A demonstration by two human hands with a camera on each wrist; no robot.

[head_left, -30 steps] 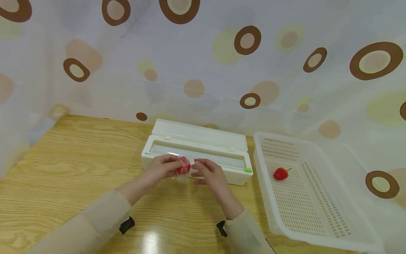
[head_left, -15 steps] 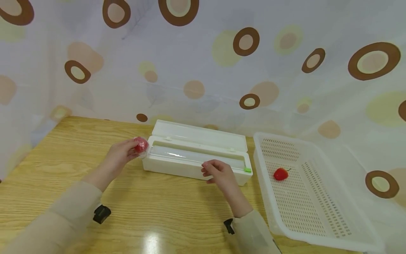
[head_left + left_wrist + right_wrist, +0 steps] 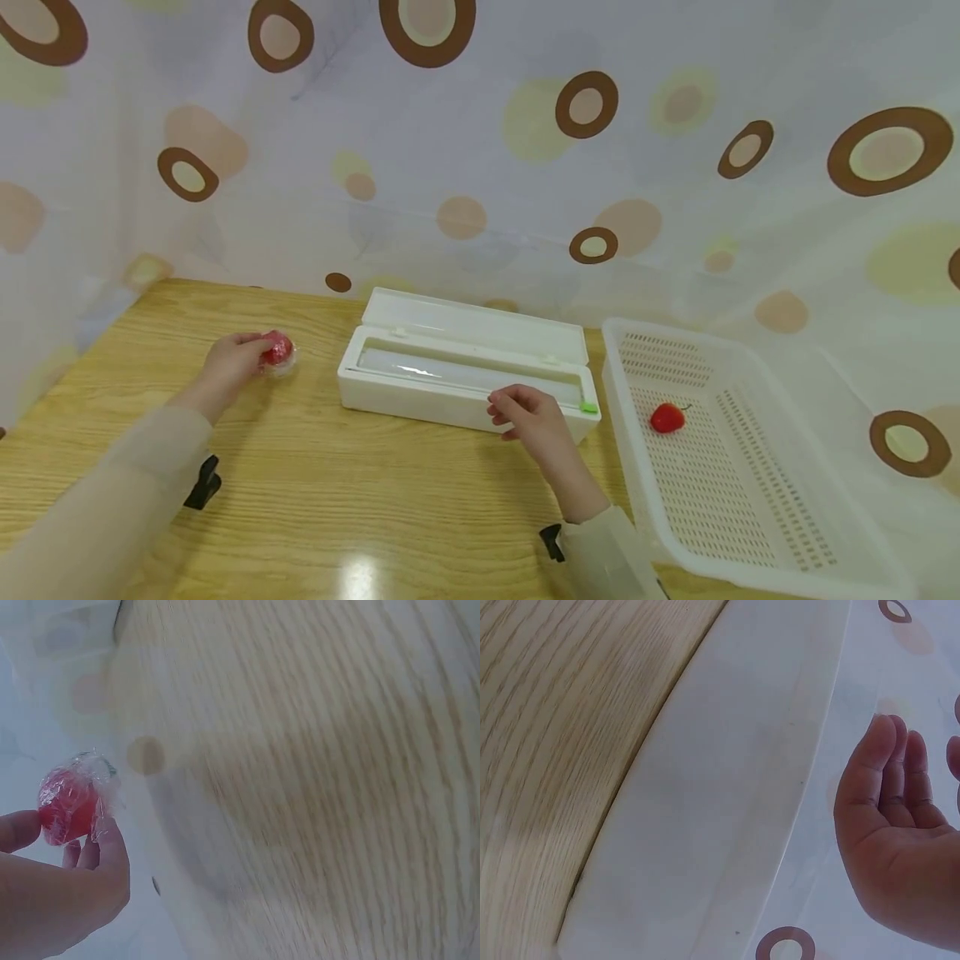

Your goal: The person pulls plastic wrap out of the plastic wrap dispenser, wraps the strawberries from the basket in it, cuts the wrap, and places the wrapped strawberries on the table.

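My left hand pinches a red fruit wrapped in crinkled clear cling film between thumb and fingers, over the left part of the table. In the left wrist view the film around the wrapped fruit bunches up, with a bit of green showing through at its top. My right hand holds nothing; its fingers bend loosely in front of a white cling film dispenser. The dispenser's lid stands up at the back, and a film roll lies inside.
To the right stands a white perforated plastic basket with one red stemmed fruit in it. A small green slider sits at the dispenser's right end. Behind the wooden table hangs a circle-patterned curtain.
My left hand has carried the wrapped fruit leftward, from in front of the dispenser to the table's left side. The right hand has come away from the fruit and moved slightly right.
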